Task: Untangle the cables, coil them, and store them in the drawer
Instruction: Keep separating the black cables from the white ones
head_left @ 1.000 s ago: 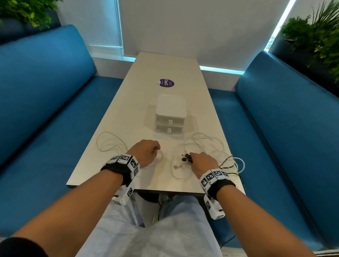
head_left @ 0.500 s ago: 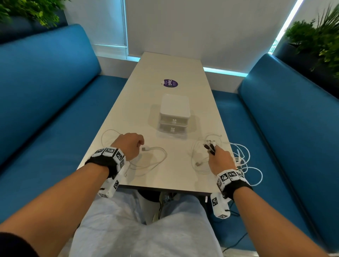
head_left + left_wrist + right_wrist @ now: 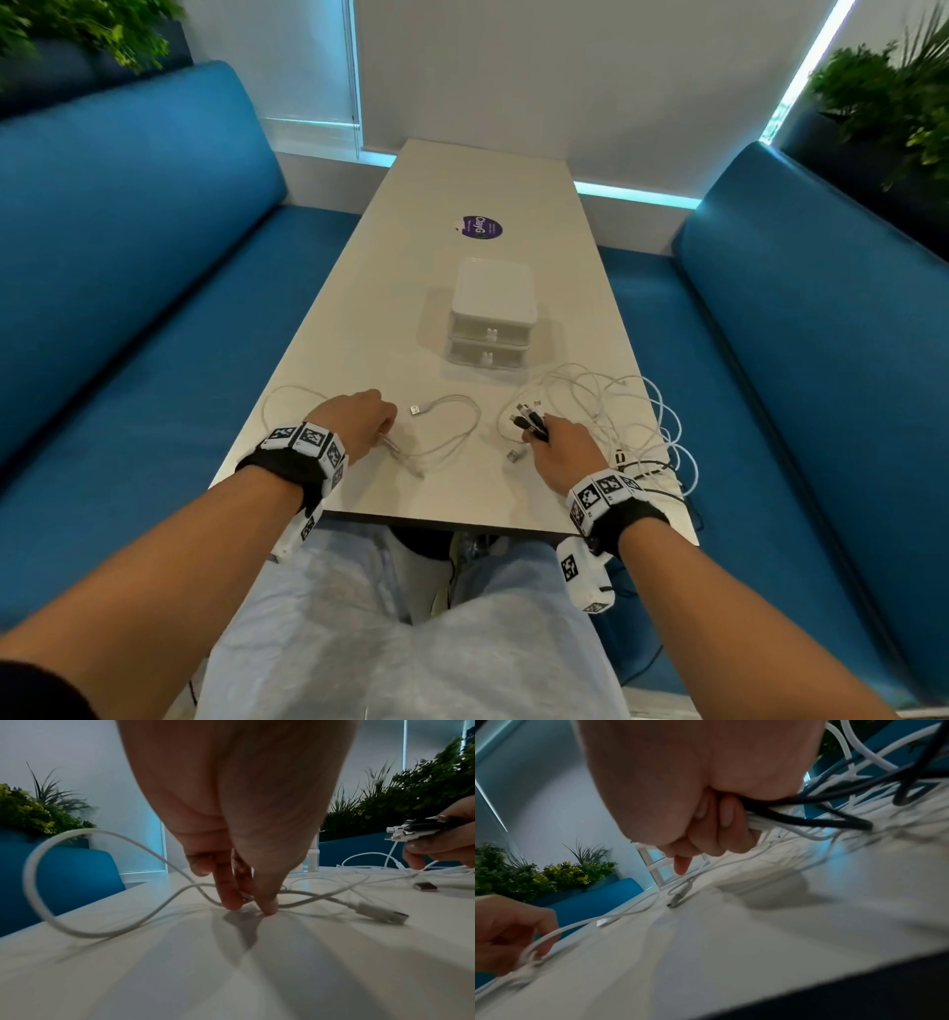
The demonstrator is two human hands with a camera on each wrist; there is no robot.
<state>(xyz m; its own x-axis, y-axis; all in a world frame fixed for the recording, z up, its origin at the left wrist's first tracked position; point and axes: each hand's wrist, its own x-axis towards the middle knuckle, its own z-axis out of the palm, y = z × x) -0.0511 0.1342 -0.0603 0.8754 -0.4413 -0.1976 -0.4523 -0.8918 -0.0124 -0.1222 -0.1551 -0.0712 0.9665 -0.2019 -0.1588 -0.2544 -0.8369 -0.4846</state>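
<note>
Head cam: left hand (image 3: pixel 354 424) w/ fingertips (image 3: pixel 267 905) pinching a white USB cable (image 3: pixel 452 431) against the table (image 3: pixel 390 288); its USB-A plug (image 3: pixel 385 913) lies free just beside the fingers. Right hand (image 3: pixel 562 447) is clenched round a bundle of black & white cable ends (image 3: pixel 529 419), held just above the tabletop; the tangled cables (image 3: pixel 631 421) trail to the table's right edge, some hanging over. White 2-drawer box (image 3: pixel 493 318) sits mid-table beyond both hands, drawers closed.
</note>
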